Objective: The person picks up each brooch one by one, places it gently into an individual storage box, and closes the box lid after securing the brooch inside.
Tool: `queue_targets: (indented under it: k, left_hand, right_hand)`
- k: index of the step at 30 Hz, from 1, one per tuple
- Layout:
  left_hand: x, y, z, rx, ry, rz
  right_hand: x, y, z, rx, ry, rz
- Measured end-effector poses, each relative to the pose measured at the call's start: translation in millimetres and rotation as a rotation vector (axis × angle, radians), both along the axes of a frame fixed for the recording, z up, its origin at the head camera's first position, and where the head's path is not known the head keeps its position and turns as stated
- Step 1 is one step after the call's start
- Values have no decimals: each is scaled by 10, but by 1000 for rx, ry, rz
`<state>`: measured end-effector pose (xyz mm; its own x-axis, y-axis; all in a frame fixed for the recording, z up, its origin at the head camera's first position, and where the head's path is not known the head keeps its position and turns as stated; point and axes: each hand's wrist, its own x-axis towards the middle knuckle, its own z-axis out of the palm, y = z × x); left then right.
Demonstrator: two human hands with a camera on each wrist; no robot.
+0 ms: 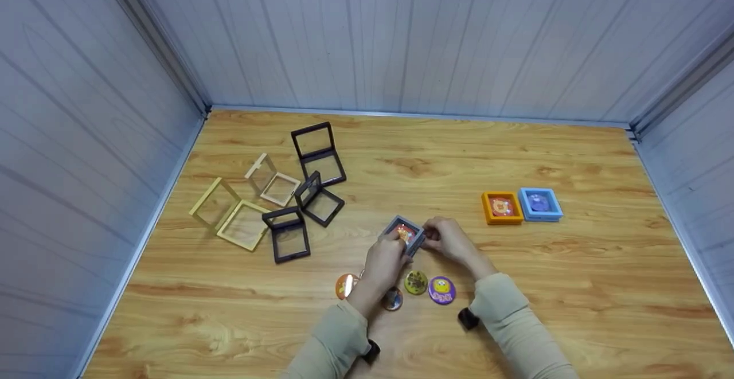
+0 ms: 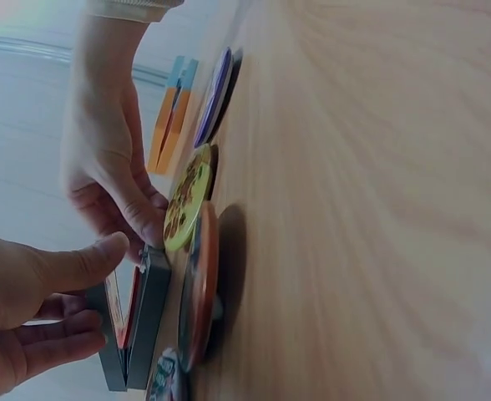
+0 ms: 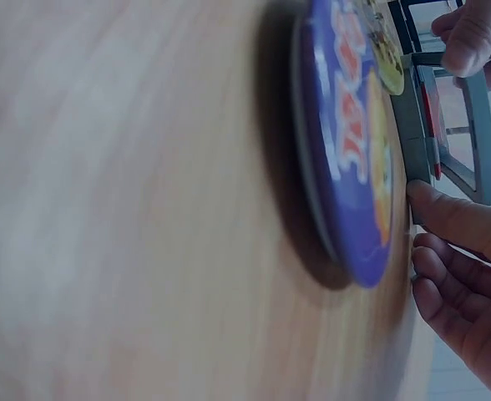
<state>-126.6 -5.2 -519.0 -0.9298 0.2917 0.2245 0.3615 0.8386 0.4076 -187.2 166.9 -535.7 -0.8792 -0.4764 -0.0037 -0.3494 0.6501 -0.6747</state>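
A small grey display frame (image 1: pixel 414 248) is held between the two hands just above the middle of the table. In the right wrist view its lid (image 3: pixel 484 125) stands at an angle over its base (image 3: pixel 410 125), with a red round badge (image 3: pixel 432 113) between them. My left hand (image 1: pixel 383 260) pinches the lid between thumb and fingers. My right hand (image 1: pixel 450 240) grips the near right corner of the base, its thumb on the edge. Close below lie a yellow-green badge (image 1: pixel 416 282), a purple badge (image 1: pixel 442 290), a dark badge (image 1: pixel 392 300) and an orange badge (image 1: pixel 345 286), partly behind the left arm.
Several unfolded display frames stand at the left, including a yellow one (image 1: pixel 243 224), a beige one (image 1: pixel 280 188) and a black one (image 1: pixel 291 241). At the right, an orange frame (image 1: pixel 502 221) and a light blue frame (image 1: pixel 541 216) sit side by side with badges inside. Walls (image 1: pixel 401 40) enclose the table.
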Motion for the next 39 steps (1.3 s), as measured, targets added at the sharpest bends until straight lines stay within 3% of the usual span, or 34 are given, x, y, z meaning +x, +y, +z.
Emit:
queue_targets:
  k: [7,25,30,34,39]
  left_hand:
    - [-8,67,9,-112,-8,2]
    - [-16,139,-46,-244,76,18]
    - [-2,99,-31,-187,-8,2]
    - [10,57,-19,-108,-67,-5]
    - [31,-12,-14,-26,-18,-22]
  right_hand:
    - [-4,2,5,-18,11,11]
    - [2,4,6,4,7,17]
    - [11,20,4,13,-2,5]
    - [31,32,15,1,49,2]
    - [60,34,39,-55,154,30]
